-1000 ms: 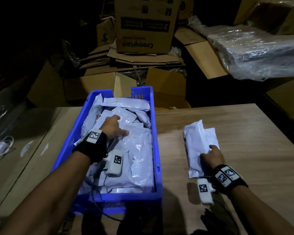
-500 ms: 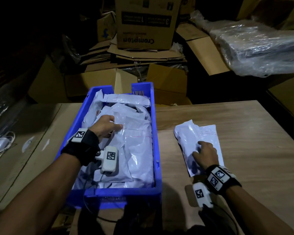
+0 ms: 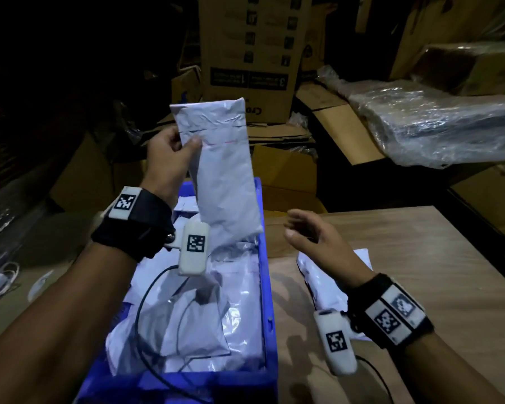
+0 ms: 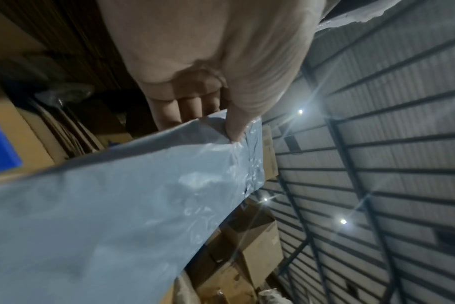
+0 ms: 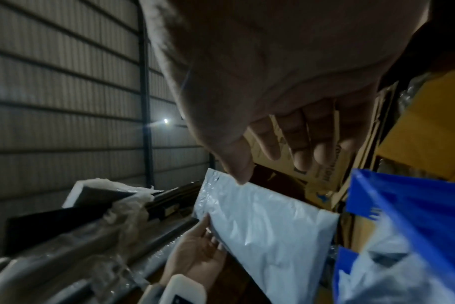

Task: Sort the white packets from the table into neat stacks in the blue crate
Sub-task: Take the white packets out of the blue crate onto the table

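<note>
Spanning the right half of the head view, a wooden table [image 3: 420,258] carries the blue crate [image 3: 267,287] at 6 o'clock, full of white packets [image 3: 233,301]. At 11 o'clock the left hand [image 3: 169,158] pinches one white packet [image 3: 225,182] upright above the crate. At 4 o'clock the right hand [image 3: 318,243] hovers, fingers relaxed, over the table packets [image 3: 324,284].

tall cardboard box [image 3: 247,53] beyond the left hand [image 3: 168,154], upside-down dark label with numerals "1" and "3", letters "Cro" beneath
</note>
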Demonstrator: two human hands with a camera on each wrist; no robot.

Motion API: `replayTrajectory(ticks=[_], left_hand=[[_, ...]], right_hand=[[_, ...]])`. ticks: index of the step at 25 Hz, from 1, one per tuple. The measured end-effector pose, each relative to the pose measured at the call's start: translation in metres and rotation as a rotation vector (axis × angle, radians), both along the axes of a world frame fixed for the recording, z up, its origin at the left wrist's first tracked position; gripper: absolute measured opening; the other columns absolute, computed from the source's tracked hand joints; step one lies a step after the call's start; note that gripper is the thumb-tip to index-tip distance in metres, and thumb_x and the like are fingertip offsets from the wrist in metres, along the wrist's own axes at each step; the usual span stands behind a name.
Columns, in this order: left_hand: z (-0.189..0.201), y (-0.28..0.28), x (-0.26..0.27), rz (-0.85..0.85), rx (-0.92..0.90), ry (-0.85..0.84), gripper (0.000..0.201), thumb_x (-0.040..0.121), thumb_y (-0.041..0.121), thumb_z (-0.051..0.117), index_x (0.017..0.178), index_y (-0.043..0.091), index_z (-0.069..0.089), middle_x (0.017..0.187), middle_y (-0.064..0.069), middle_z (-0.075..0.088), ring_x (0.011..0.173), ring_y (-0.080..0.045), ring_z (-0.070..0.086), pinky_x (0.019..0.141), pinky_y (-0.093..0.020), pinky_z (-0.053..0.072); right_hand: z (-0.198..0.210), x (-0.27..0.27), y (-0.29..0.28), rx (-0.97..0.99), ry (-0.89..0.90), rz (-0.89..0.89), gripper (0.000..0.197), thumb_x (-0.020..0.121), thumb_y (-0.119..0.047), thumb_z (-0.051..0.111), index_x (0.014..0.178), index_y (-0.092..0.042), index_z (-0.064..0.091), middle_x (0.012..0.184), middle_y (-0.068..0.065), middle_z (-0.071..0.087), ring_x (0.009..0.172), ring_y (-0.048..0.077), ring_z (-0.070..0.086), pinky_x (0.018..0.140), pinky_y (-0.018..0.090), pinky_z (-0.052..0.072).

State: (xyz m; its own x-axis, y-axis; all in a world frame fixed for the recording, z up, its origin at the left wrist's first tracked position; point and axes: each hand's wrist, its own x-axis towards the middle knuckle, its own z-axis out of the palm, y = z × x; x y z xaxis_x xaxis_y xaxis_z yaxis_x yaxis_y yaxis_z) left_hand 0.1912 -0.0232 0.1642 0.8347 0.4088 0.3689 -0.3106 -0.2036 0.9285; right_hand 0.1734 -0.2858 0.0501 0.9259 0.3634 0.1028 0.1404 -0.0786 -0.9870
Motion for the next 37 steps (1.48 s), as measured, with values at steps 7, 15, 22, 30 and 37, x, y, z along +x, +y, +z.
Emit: replayTrajectory(ticks=[7,15,22,30,37], left_hand=[[-0.015,-0.048,-0.013,-0.228,-0.216,0.187,0.012,0.097,0.012,0.057,0.107,0.010,0.062,0.086,0.002,0.073,0.070,-0.010,0.068,0.057,-0.025,0.054],[-0.085,-0.026,-0.022,-0.195,0.479,0.612,0.027,0.093,0.030,0.063,0.112,0.013,0.056,0.102,-0.005,0.064,0.087,-0.021,0.065,0.078,-0.031,0.048],[-0.150,0.011,-0.031,-0.094,0.928,1.144,0.050,0.078,0.058,0.070,0.092,0.013,0.053,0.105,-0.012,0.064,0.093,-0.031,0.060,0.069,-0.031,0.041],[-0.162,0.008,-0.037,-0.129,0.539,0.978,0.026,0.072,0.020,0.083,0.068,0.009,0.060,0.068,-0.009,0.066,0.065,-0.025,0.059,0.058,-0.027,0.041],[-0.130,-0.002,-0.051,-0.136,0.160,0.524,0.013,0.093,-0.001,0.053,0.091,0.010,0.061,0.077,-0.002,0.064,0.066,-0.008,0.062,0.059,-0.015,0.049]], right_hand=[[0.020,0.001,0.014,0.188,0.047,0.002,0.068,0.080,-0.012,0.078,0.140,-0.016,0.044,0.129,0.003,0.064,0.115,0.017,0.064,0.090,0.034,0.056],[-0.017,0.001,-0.032,0.186,0.094,-0.289,0.043,0.083,0.014,0.064,0.120,-0.007,0.057,0.105,0.010,0.072,0.085,0.014,0.069,0.074,0.031,0.056],[-0.091,0.003,-0.072,-0.448,0.257,-0.379,0.039,0.062,-0.018,0.054,0.101,-0.025,0.060,0.095,0.006,0.067,0.084,0.029,0.063,0.074,0.036,0.052],[-0.127,0.014,-0.053,-0.793,0.338,-0.310,0.054,0.085,-0.012,0.061,0.137,-0.014,0.045,0.125,0.015,0.060,0.115,0.036,0.055,0.090,0.035,0.042],[-0.127,0.008,-0.048,-0.944,0.226,-0.343,0.055,0.085,-0.019,0.061,0.138,-0.013,0.047,0.135,0.017,0.050,0.123,0.038,0.048,0.100,0.042,0.042]])
